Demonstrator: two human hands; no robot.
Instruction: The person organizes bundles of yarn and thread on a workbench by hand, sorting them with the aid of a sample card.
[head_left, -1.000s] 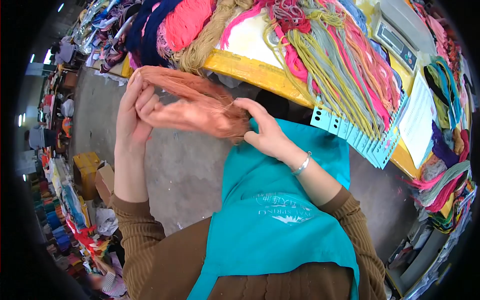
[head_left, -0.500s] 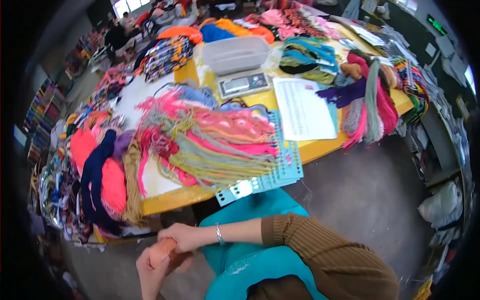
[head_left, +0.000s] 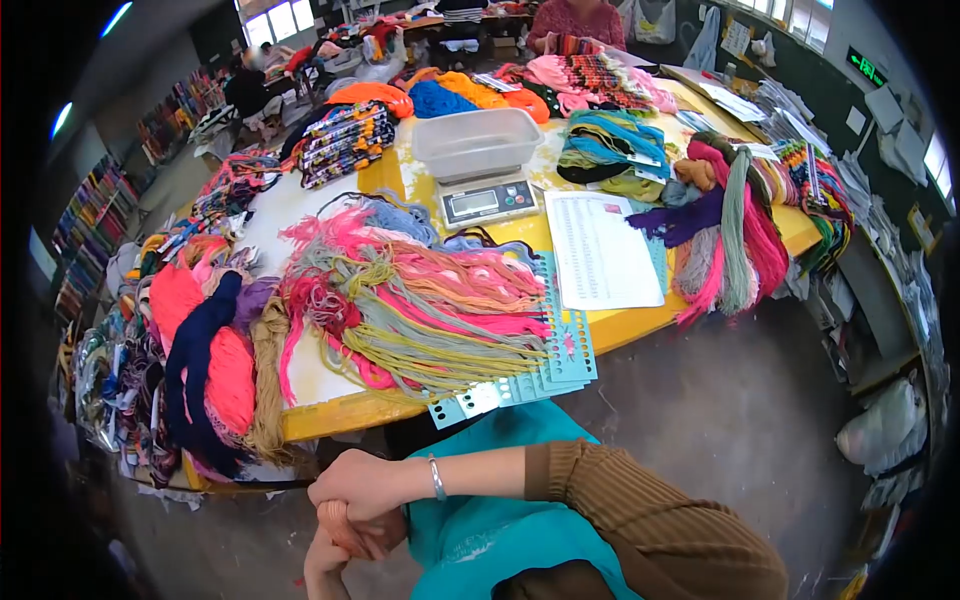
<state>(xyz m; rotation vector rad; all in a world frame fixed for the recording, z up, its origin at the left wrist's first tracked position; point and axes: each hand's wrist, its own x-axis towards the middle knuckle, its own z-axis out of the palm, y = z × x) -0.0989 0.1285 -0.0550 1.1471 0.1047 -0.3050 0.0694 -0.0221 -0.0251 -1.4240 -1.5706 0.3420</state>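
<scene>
Below the table's front edge, my right hand (head_left: 365,484), with a bracelet at the wrist, is closed around peach-coloured yarn (head_left: 342,525). Just beneath it, my left hand (head_left: 326,560) is wrapped on the same yarn, and the two hands touch. Fingers hide part of the yarn. Nearest on the table (head_left: 345,416) lies a large spread of pink, grey and yellow-green yarn (head_left: 430,300), over teal cards with punched holes (head_left: 570,350). Left of it hang navy yarn (head_left: 190,370), coral yarn (head_left: 230,385) and tan yarn (head_left: 268,380).
A clear plastic tub (head_left: 475,143) sits on a scale (head_left: 487,203). Beside it lie a printed sheet (head_left: 605,250) and more yarn bundles (head_left: 735,230). A person (head_left: 580,22) is across the table, and filled shelving (head_left: 900,300) stands at the right.
The view has tilted up slightly, showing the person across the table. My hands have turned around the yarn, with my right hand now more over my left.
</scene>
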